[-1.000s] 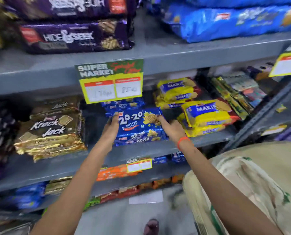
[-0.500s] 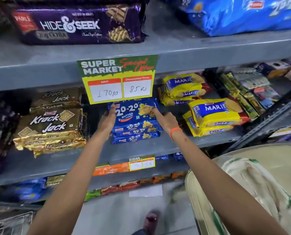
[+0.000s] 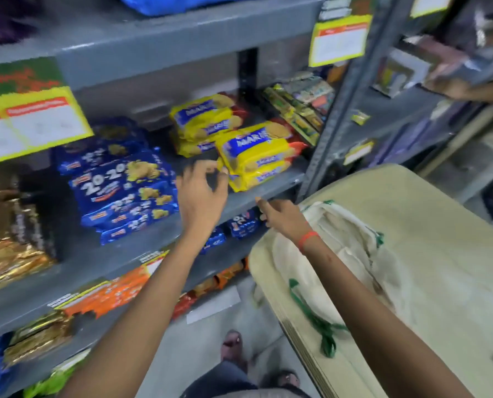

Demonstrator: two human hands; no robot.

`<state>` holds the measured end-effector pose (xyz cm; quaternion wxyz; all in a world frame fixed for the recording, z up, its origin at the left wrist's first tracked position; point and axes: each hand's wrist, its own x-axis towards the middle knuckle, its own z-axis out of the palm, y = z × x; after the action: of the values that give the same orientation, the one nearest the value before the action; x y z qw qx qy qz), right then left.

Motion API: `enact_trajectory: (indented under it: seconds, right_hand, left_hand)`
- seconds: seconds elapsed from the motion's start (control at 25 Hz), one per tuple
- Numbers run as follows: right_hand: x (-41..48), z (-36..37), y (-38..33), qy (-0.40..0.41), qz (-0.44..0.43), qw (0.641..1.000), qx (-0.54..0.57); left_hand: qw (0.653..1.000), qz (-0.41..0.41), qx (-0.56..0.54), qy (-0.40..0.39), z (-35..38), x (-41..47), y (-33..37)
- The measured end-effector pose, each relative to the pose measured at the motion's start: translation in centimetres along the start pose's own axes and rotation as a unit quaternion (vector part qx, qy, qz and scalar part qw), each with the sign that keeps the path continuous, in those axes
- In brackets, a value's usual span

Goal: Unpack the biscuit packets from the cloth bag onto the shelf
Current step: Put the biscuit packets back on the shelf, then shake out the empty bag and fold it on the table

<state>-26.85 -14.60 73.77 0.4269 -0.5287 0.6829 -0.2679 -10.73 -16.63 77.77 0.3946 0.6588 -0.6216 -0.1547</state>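
A stack of blue 20-20 biscuit packets lies on the grey middle shelf. My left hand hovers just right of that stack, fingers loosely curled and empty, close to the yellow Marie packets. My right hand, with an orange wristband, is empty with fingers apart, above the mouth of the cream cloth bag with green handles. The bag lies on a beige surface at the right. I cannot see inside the bag.
Gold Krack Jack packets sit at the shelf's left. A yellow price sign hangs from the shelf above. Orange packets fill the lower shelf. A grey upright post divides the racks. Another person's hand shows at the upper right.
Both hands have let go of the blue 20-20 packets, which stay stacked on the shelf. The hands and my view have swung right, toward the cloth bag.
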Motion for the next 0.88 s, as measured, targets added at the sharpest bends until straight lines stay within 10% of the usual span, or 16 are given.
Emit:
enact_trajectory:
  seconds: [0.36, 0.56, 0.88]
  right_hand:
    - [-8.6, -11.4, 17.9, 0.208, 0.223, 0.952, 0.003]
    - [-12.6, -10.7, 24.0, 0.283, 0.307, 0.906, -0.073]
    - [-12.0, -7.4, 24.6, 0.315, 0.345, 0.879, -0.099]
  left_hand:
    - [0.941, -0.035, 0.012, -0.337, 17.1, -6.1, 5.6]
    - [0.894, -0.046, 0.233, -0.381, 21.1, -5.3, 4.4]
    - [0.886, 0.041, 0.24, -0.394, 22.2, -2.5, 2.5]
